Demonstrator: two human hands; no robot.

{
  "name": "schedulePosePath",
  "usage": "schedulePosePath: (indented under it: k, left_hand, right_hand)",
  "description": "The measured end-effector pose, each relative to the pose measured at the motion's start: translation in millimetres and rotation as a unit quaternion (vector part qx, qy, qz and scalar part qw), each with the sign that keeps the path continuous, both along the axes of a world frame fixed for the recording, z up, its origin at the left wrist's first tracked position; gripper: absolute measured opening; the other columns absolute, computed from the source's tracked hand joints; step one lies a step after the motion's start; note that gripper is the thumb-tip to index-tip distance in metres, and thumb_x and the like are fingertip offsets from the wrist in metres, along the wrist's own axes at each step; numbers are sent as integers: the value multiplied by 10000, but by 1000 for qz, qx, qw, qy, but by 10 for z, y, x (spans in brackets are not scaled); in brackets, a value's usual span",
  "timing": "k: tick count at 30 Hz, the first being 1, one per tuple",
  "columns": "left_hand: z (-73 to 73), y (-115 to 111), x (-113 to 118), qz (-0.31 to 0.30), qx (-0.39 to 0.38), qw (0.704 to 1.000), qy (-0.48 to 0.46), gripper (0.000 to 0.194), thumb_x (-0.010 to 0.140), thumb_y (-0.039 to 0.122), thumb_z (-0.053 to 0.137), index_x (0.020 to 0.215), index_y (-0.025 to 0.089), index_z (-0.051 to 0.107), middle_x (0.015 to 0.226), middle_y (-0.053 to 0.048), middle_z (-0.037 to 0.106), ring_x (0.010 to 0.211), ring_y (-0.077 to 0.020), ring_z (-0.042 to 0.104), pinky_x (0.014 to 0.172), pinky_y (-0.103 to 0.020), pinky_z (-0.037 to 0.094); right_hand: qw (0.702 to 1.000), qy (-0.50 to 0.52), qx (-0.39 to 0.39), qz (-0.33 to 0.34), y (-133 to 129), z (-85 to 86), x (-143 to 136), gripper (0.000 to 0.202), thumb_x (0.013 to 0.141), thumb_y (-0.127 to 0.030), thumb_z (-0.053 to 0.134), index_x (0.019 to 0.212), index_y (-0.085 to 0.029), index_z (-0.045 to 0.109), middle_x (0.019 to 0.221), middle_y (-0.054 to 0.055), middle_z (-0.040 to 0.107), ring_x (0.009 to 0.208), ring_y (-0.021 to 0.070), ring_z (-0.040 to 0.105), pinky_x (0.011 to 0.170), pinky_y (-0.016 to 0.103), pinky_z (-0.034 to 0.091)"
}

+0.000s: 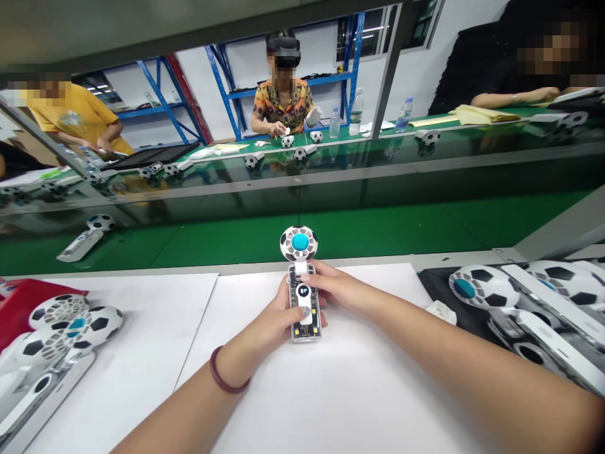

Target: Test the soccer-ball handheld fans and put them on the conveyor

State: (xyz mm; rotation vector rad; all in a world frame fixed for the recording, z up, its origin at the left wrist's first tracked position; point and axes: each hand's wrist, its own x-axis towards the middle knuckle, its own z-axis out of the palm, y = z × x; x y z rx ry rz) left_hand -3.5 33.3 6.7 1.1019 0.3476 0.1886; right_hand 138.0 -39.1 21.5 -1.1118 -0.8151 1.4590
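Note:
A handheld fan (305, 315) with a round football-patterned head and a turquoise centre stands head-away over the white work surface. Its clear body shows circuitry, and a small round display is lit on the front. My left hand (283, 310) wraps the lower body from the left, the thumb on the button below the display. From the right, my right hand (327, 284) holds the upper body, its thumb near the neck just above the display. The fingers behind the body are mostly hidden.
Several football fans lie at left (97, 328) beside a red bin (35, 306), and more on a black tray at right (486, 287). Beyond the white surface (368, 391) runs a green conveyor (227, 239) carrying a fan (85, 243). Co-workers (283, 104) sit across.

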Motion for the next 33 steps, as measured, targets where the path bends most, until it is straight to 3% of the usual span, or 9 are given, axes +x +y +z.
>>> schedulePosePath:
  k: [33]
  left_hand:
    - [-12,19,8,-2,-1,1000,-5,660,663,294,686,1188,264,288,920,-41,578,743,-229,638,746,-466,480]
  right_hand:
    - [1000,6,13,3,6,-38,9,303,785,-352,569,1017,-197,453,594,-16,467,474,120,444,340,212,365]
